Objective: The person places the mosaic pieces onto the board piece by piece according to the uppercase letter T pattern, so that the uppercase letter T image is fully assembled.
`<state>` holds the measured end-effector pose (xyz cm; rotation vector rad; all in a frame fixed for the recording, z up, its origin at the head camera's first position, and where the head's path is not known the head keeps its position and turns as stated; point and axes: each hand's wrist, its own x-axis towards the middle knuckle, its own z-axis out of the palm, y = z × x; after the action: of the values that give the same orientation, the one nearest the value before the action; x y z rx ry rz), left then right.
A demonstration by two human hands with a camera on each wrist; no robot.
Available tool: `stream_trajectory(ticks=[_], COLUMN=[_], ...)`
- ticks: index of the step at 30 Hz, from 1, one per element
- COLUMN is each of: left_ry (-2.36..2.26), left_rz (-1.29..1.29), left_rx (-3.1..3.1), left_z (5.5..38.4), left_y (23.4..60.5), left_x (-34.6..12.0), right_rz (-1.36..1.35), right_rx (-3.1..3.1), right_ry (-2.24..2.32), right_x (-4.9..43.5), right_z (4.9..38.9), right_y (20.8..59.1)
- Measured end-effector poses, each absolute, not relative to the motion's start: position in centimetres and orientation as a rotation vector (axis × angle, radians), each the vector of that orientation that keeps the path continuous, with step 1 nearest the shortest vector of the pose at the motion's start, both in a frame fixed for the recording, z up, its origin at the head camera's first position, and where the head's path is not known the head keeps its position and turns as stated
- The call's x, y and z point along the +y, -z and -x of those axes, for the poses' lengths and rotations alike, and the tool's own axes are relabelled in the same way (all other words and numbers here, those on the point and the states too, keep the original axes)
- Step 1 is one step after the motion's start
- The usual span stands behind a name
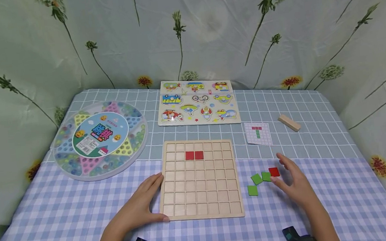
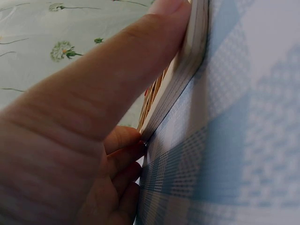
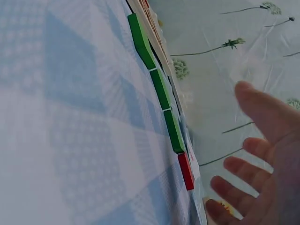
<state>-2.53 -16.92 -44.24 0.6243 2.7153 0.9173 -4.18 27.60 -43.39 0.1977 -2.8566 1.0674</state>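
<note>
My left hand [image 1: 141, 203] rests against the left side of a wooden grid board [image 1: 199, 179], its fingertips at the edge and its thumb [image 2: 136, 56] at the near left corner. Two red square tiles [image 1: 194, 155] sit side by side in the board's second row from the top. To the right of the board, my right hand [image 1: 294, 182] is spread with nothing held. Its thumb is close by a loose red tile [image 1: 274, 172]. Three green tiles [image 3: 141, 41] lie on the cloth between that red tile and the board.
A pattern card [image 1: 258, 133] with a red and green T shape lies beyond the loose tiles. Nearby is a wooden block [image 1: 289, 123]. A picture puzzle [image 1: 197, 102] stands behind the board, and a round Chinese checkers set [image 1: 100, 141] is at the left.
</note>
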Motion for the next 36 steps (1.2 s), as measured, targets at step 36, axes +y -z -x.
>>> stream_trajectory(ticks=[36], left_ry=[-0.899], left_rz=[-0.612], left_rx=[2.710], left_z=[2.61], left_y=[44.24], left_x=[-16.87], right_rz=[-0.115], right_rx=[-2.933], right_ry=[-0.900], right_x=[27.92], right_z=[4.11], right_y=[42.81])
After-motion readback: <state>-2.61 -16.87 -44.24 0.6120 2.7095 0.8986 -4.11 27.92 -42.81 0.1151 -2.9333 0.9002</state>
